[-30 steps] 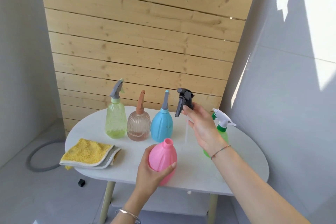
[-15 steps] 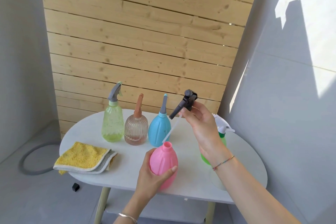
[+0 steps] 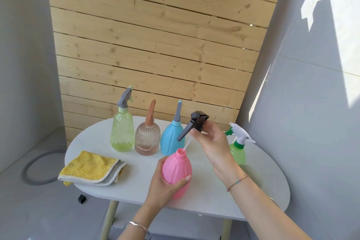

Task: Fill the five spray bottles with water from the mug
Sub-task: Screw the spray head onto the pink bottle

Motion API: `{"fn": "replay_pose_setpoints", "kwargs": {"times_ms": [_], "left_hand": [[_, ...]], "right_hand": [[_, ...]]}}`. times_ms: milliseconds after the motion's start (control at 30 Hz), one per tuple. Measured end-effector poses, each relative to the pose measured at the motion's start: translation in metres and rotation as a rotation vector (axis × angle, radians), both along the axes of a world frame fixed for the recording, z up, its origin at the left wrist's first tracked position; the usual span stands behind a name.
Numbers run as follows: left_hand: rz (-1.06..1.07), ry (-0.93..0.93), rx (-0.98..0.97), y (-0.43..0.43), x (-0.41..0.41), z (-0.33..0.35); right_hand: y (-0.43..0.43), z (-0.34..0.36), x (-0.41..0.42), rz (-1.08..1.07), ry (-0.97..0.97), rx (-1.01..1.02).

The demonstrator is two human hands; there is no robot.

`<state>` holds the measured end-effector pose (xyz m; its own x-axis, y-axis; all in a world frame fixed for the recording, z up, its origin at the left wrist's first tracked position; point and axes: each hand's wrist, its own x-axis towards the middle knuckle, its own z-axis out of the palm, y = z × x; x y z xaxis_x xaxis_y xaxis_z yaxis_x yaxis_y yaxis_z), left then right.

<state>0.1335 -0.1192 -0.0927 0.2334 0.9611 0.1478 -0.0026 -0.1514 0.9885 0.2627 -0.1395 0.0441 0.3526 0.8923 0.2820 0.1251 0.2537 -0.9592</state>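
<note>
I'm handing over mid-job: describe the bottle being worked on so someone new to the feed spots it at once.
On the white oval table, look at the near edge, in front of the blue bottle. The pink bottle is there, gripped by the left hand. It is the only one with a bare open neck; the right hand holds a black spray head just above.

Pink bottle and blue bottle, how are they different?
The pink bottle has an open neck, its black sprayer held in the right hand; the blue bottle wears its grey sprayer. The left hand grips the pink bottle; nobody touches the blue bottle. Both are opaque and rounded.
</note>
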Motion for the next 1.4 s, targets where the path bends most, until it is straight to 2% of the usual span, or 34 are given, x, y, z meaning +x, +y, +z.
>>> {"fn": "replay_pose_setpoints", "kwargs": {"times_ms": [133, 267, 567, 767, 1033, 1200, 1300, 1400], "left_hand": [[-0.001, 0.011, 0.006, 0.002, 0.001, -0.002], [-0.008, -0.019, 0.008, 0.003, 0.001, 0.001], [-0.016, 0.000, 0.008, 0.005, 0.001, -0.003], [-0.004, -0.008, -0.010, 0.007, 0.003, -0.007], [0.000, 0.008, 0.001, 0.007, 0.005, -0.008], [-0.004, 0.011, 0.010, 0.008, 0.005, -0.008], [-0.007, 0.013, 0.015, 0.007, 0.004, -0.008], [-0.004, 0.000, 0.017, 0.006, 0.004, -0.004]], "right_hand": [[0.006, -0.025, -0.001, 0.080, -0.022, -0.173], [0.009, -0.038, 0.001, 0.143, -0.070, -0.238], [0.005, -0.043, 0.003, 0.187, -0.118, -0.226], [0.010, -0.051, -0.002, 0.068, -0.193, -0.195], [0.014, -0.052, -0.010, -0.132, -0.420, -0.139], [0.008, -0.055, -0.018, -0.209, -0.405, -0.098], [0.008, -0.058, -0.017, -0.170, -0.407, -0.114], [0.005, -0.057, -0.015, -0.041, -0.342, -0.149]]}}
